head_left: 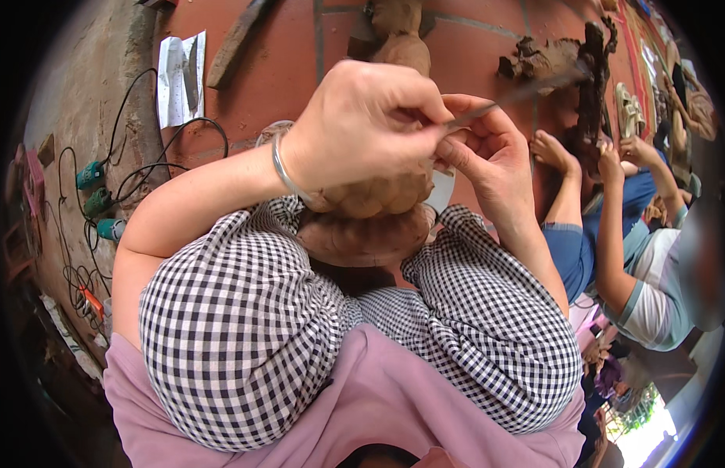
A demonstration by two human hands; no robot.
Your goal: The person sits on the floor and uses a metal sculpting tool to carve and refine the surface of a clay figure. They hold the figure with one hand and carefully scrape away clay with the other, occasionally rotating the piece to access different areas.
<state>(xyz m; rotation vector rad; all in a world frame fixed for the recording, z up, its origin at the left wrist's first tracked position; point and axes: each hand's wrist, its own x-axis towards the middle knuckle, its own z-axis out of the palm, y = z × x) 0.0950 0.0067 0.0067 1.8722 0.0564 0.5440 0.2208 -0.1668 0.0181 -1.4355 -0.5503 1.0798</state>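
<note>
My left hand (370, 129), with a silver bangle at the wrist, is raised over my lap in a pinch. Its fingertips meet those of my right hand (491, 160) on a thin, dark, flexible-looking strip (526, 90). One end of the strip juts out past my right fingers toward the upper right, smeared by motion; its material cannot be made out. Below the hands a carved brown wooden piece (370, 195) with a rounded, lobed surface stands between my knees. My left hand and wrist hide part of it.
Another carved wooden piece (401, 47) lies ahead on the red tiles. Left of it are a wooden bar (234, 47) and white paper (181, 82). Green power tools (97, 199) with black cords lie at left. Gnarled dark wood (593, 86) stands near a seated person (643, 257) at right.
</note>
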